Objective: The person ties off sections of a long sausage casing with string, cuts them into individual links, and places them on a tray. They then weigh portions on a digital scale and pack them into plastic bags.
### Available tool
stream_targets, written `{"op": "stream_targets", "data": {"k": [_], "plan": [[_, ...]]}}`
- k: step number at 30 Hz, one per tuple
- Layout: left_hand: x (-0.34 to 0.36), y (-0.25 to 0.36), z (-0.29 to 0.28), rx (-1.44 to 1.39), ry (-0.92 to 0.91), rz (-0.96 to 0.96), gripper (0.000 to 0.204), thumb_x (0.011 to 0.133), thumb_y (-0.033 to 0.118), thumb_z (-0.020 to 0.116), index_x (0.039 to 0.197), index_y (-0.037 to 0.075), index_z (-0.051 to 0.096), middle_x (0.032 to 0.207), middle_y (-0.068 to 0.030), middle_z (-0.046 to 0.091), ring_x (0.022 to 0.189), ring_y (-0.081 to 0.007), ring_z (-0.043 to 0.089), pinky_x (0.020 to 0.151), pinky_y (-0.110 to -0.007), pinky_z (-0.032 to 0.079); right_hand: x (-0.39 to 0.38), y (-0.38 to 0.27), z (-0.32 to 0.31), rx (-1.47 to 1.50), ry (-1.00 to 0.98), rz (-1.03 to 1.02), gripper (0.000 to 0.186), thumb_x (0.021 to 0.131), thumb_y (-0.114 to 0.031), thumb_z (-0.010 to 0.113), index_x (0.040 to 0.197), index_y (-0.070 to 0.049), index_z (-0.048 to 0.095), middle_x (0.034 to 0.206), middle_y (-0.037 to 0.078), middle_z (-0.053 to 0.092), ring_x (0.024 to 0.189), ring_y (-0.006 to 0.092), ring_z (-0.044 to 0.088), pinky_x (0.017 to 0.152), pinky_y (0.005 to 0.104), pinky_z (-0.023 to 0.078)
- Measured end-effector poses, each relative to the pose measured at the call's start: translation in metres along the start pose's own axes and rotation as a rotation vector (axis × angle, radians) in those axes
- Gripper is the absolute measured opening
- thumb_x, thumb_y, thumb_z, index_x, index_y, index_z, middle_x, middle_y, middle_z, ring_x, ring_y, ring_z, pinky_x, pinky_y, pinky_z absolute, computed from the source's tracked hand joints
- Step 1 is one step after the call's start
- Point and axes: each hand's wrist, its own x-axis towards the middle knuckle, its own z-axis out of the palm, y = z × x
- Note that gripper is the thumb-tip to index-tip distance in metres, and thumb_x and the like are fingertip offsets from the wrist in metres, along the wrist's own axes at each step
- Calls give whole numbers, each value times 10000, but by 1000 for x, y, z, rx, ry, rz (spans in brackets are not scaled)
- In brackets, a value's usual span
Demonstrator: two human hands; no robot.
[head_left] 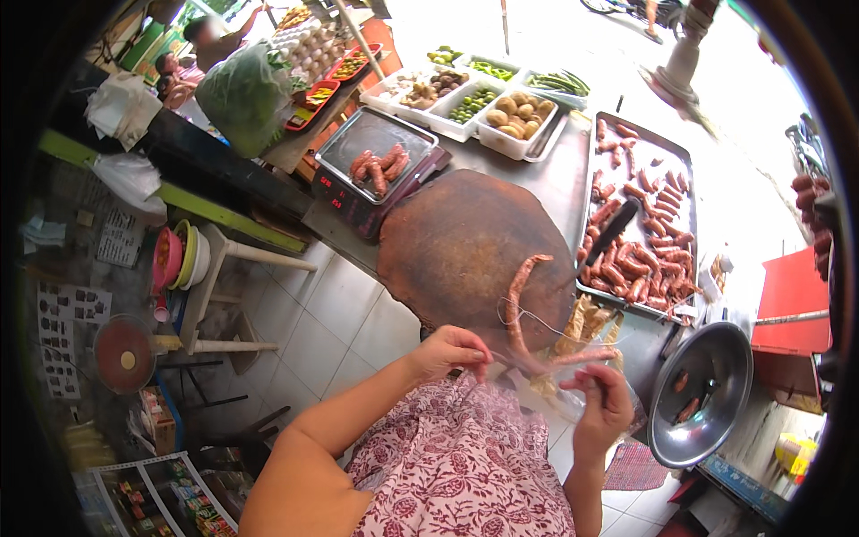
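A long raw sausage (514,313) lies bent over the near right edge of the round wooden chopping block (465,246). Thin white string (548,324) loops loosely around it, and its lower part reaches out past the block, slightly blurred. My left hand (455,352) is in front of the block's near edge, thumb and fingers pinched together. To the right, my right hand (601,401) is also closed in a pinch, just below the sausage's far end. Whatever is between the fingers of either hand is too fine to make out.
Sausages fill a metal tray (641,309) to the right, with a black-handled tool across its edge. A scale (376,148) holds several sausages. Vegetable bins (517,121) stand behind. A dark metal basin (701,394) sits at right, and crumpled brown paper (582,322) beside the block.
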Motion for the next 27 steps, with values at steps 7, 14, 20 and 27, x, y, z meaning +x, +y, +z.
{"op": "stream_targets", "data": {"k": [7,14,20,27], "plan": [[-48,39,-75,158,584,335,181,896,133,734,797,3,656,708,-39,655,601,-79,589,543,-229,485,30,-6,153,-315,-533,-190,466,802,-186,792,1190,-8,605,1111,164,640,1052,314,627,887,403,503],[-41,106,-165,359,406,189,238,903,181,738,740,54,621,669,33,585,630,-36,540,541,-199,411,41,28,307,-162,-633,153,307,778,42,743,1075,17,673,870,125,702,787,205,707,729,303,562],[-60,141,-233,1249,276,743,175,824,70,672,975,24,597,1208,-203,566,918,-360,652,725,-413,549,79,58,352,-418,-420,216,153,762,118,619,866,19,670,718,39,654,613,97,596,557,245,481],[-77,163,-274,1407,80,422,378,798,-6,559,1170,41,606,1361,-197,536,1020,-374,654,839,-425,559,109,38,396,-367,-976,584,62,724,38,654,781,18,665,673,41,648,612,114,628,541,274,505]]}}
